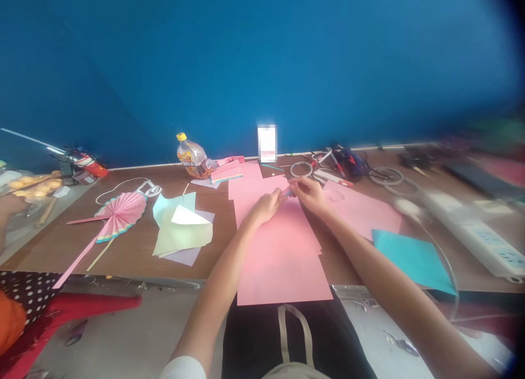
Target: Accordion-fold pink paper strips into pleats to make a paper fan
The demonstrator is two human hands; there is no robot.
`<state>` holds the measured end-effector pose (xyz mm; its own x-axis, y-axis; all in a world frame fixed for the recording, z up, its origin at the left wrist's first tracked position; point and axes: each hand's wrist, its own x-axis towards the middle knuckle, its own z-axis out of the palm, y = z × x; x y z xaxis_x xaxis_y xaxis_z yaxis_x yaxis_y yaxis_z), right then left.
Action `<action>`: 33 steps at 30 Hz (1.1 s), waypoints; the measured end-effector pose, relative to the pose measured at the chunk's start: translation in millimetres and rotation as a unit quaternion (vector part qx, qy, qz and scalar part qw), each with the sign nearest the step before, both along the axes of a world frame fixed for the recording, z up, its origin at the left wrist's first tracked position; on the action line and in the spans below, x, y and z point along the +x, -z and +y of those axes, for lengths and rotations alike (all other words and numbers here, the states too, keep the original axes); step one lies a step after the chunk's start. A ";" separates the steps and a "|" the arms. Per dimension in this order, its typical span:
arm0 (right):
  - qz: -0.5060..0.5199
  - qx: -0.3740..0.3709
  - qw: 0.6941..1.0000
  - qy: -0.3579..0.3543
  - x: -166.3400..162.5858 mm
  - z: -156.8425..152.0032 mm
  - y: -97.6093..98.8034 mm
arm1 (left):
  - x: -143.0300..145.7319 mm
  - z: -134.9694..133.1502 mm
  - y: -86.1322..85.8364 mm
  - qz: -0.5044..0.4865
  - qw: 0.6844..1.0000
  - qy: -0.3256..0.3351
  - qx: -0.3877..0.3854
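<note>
Two hands, several pink sheets

Cannot make out small bluish piece between left hand and right hand, mostly covered; nor grip of either. Cannot read pixelated upright white panel. Find power strip and dark flat object smeared toward right. See orange garment and another person's hand cut off by left edge.

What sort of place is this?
Probably a paper-craft workspace: a brown table by a blue wall, with pink paper spread under the person's hands, a pleated fan and green paper nearby.
</note>
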<state>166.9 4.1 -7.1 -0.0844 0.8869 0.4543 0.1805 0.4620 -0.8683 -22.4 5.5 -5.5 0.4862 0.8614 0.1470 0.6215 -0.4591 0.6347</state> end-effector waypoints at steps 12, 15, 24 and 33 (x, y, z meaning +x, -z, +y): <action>0.023 -0.014 1.000 -0.007 -1.0 0.8 1.4 | 2.6 2.5 1.8 -0.061 0.998 0.000 -0.023; 0.026 -0.017 0.999 -0.012 0.7 2.3 2.0 | 2.0 2.6 2.8 -0.068 0.997 -0.001 -0.029; 0.051 -0.031 0.996 -0.066 4.2 6.9 4.6 | -0.7 7.4 8.4 0.003 1.000 -0.017 0.009; 0.042 -0.033 0.997 -0.046 4.2 7.6 6.4 | 0.9 3.7 4.6 -0.028 0.999 0.003 -0.038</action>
<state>171.0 11.6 -13.6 -0.1314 0.9055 0.4034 0.0647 0.4139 -0.9080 -21.5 9.2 -10.1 0.4848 0.8677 0.1095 0.5805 -0.4129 0.7018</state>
